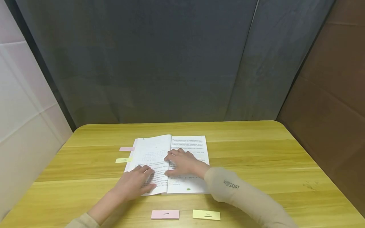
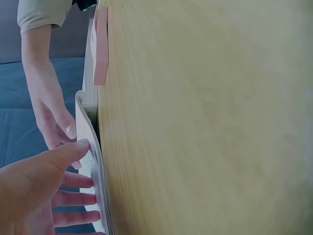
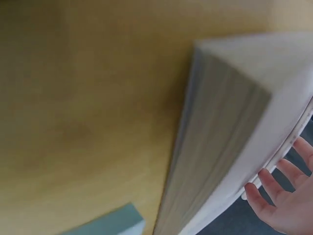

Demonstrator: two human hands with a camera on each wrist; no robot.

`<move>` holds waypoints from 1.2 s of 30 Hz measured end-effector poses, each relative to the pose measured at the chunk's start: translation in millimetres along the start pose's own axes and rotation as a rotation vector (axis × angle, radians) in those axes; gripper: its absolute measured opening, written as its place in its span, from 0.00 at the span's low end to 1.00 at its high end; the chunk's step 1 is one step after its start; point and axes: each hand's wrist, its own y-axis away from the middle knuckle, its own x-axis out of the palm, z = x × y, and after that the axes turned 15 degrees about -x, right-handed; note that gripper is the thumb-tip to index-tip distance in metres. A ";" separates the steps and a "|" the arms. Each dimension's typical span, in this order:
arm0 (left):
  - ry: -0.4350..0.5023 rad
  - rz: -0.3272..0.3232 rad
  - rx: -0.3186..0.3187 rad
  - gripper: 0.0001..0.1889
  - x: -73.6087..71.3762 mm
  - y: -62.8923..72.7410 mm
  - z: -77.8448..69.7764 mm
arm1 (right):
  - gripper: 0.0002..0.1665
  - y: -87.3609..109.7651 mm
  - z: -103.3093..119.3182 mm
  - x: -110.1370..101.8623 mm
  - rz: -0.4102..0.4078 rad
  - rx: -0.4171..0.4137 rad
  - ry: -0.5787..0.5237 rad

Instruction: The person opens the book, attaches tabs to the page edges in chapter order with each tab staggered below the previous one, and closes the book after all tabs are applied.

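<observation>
An open book lies on the wooden table, printed text on both pages. My left hand rests on the lower part of the left page, fingers spread over it; in the left wrist view this hand has its thumb and fingertips against the page. Close to the central fold is my right hand, its fingertips reaching the fold from the right page. The right wrist view shows the right hand with separated fingers along the page surface. A pink tab and a yellow tab stick out past the book's left edge.
In front of the book lie a pink note pad marked with one stroke and a yellow note pad marked with two. Wooden tabletop extends on both sides. A dark panel stands behind the table.
</observation>
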 end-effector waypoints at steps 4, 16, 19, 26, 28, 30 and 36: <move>-0.004 -0.005 0.005 0.25 0.1 -0.2 0.1 | 0.32 3.6 3.6 0.0 -0.011 -0.008 0.015; 0.025 -0.014 0.027 0.24 0.3 -1.2 0.1 | 0.34 5.7 3.3 2.1 -0.013 -0.012 0.038; 0.014 -0.016 0.025 0.24 0.8 -1.8 -0.2 | 0.37 10.3 5.6 2.7 -0.018 -0.028 0.028; -0.012 -0.023 0.020 0.24 0.6 -2.4 0.2 | 0.40 18.8 11.6 8.0 -0.045 -0.068 0.037; -0.015 -0.025 0.022 0.24 1.0 -1.7 0.3 | 0.40 20.4 13.1 9.8 -0.047 -0.073 0.047; -0.017 -0.029 0.023 0.25 1.5 -1.1 0.5 | 0.41 21.3 14.3 10.8 -0.049 -0.077 0.061; -0.019 -0.049 0.033 0.24 1.9 -0.6 1.8 | 0.40 21.3 15.7 10.5 -0.064 -0.096 0.072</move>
